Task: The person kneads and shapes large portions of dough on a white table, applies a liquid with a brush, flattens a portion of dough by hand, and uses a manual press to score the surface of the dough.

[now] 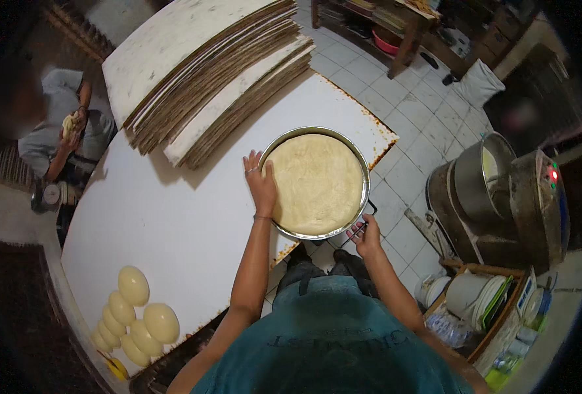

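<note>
One round metal pan (366, 180), filled with pale dough (317, 184), is seen across the near edge of the white desk (172, 230), beside its right corner. Its left side is touched by the left hand (261, 189), fingers spread; its dark handle (373, 207) is held by the right hand (367, 238), fingers curled. Dough balls (161, 322) are grouped at the left end.

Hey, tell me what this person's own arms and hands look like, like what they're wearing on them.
Both forearms are bare. The left hand has a silvery ring on a finger and a thin dark band at its wrist. The right hand shows no clear jewellery. The shirt is teal with dark lettering.
</note>
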The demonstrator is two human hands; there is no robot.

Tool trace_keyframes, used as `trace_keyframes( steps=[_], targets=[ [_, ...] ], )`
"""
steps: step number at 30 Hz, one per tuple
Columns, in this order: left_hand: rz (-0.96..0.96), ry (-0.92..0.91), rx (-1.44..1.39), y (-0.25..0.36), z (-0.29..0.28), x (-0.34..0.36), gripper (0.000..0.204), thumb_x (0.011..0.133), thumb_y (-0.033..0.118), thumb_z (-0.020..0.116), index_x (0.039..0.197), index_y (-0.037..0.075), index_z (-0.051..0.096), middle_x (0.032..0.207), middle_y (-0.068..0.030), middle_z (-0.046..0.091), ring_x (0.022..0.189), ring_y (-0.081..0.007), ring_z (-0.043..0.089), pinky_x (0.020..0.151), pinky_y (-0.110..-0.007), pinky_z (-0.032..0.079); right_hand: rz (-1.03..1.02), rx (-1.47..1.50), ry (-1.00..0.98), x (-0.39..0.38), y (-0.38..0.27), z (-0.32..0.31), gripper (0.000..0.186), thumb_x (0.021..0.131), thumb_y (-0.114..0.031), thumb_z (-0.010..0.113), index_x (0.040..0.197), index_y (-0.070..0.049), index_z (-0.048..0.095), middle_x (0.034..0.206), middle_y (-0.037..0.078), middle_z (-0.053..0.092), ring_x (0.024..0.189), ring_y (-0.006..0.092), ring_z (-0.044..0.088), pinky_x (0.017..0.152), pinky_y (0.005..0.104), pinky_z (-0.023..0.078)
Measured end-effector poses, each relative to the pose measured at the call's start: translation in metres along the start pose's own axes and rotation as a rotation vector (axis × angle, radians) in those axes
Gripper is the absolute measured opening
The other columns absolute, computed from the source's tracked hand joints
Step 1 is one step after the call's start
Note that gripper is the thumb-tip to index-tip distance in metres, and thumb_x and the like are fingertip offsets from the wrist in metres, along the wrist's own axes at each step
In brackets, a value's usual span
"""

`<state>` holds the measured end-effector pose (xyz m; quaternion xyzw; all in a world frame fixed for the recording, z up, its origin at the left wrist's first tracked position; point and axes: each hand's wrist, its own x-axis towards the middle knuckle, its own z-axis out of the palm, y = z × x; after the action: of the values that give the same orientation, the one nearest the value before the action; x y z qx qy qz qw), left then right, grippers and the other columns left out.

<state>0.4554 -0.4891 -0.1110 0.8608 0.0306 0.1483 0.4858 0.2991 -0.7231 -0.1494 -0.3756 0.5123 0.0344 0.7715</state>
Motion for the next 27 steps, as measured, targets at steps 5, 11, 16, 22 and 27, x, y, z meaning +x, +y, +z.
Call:
trace_keyframes(
  steps=[5, 11, 16, 22, 27],
  targets=[
    [-0.378, 0.298, -0.175, -0.01, -0.048, -0.143, 0.046, 0.094, 0.021, 0.047, 0.133, -0.002, 0.037, 0.138, -0.0172, 0.037, 0.129, -0.0311, 0.032, 0.106, -0.038, 0.027, -0.122, -0.314, -0.319, 0.017, -0.008, -0.017, 0.01, 0.088, -0.019, 0.043, 0.082, -0.012, 0.039, 0.064, 0.0, 0.04, 0.051, 0.0131, 0.039, 0.054, 0.0323, 0.044],
    [-1.185, 0.355, -1.099, 0.018, -0.04, -0.307, 0.061, 0.087, 0.034, 0.06, 0.133, 0.003, 0.036, 0.136, -0.0129, 0.04, 0.125, -0.0235, 0.037, 0.1, -0.033, 0.033, 0.006, -0.681, -0.499, 0.007, -0.059, -0.071, 0.017, 0.095, -0.026, 0.035, 0.085, -0.014, 0.042, 0.06, -0.001, 0.037, 0.049, 0.0123, 0.037, 0.049, 0.0297, 0.038],
    [-0.792, 0.346, -1.06, 0.005, -0.051, -0.382, 0.05, 0.078, 0.013, 0.059, 0.125, 0.001, 0.046, 0.116, -0.0068, 0.055, 0.108, -0.016, 0.049, 0.092, -0.029, 0.038, 0.057, -0.937, -0.635, 0.001, -0.058, -0.093, 0.028, 0.098, -0.035, 0.033, 0.085, -0.012, 0.038, 0.056, 0.002, 0.035, 0.043, 0.0142, 0.036, 0.043, 0.0324, 0.041],
    [-0.877, 0.898, -1.003, 0.008, -0.12, -0.522, 0.048, 0.07, 0.001, 0.052, 0.118, 0.0, 0.052, 0.102, -0.0057, 0.06, 0.089, -0.0173, 0.056, 0.08, -0.028, 0.044, 0.361, -1.218, -0.86, -0.04, 0.06, -0.076, 0.011, 0.094, -0.013, 0.04, 0.085, -0.005, 0.041, 0.062, 0.007, 0.045, 0.05, 0.0203, 0.048, 0.05, 0.0407, 0.049],
    [-0.837, 1.316, -0.956, -0.013, -0.204, -0.622, 0.046, 0.065, -0.002, 0.051, 0.111, 0.001, 0.058, 0.095, -0.0055, 0.061, 0.085, -0.0184, 0.059, 0.074, -0.03, 0.047, 0.494, -1.447, -1.12, -0.118, 0.214, -0.031, 0.004, 0.083, -0.001, 0.043, 0.086, -0.004, 0.044, 0.065, 0.008, 0.044, 0.059, 0.0231, 0.05, 0.062, 0.0447, 0.048]
  ],
)
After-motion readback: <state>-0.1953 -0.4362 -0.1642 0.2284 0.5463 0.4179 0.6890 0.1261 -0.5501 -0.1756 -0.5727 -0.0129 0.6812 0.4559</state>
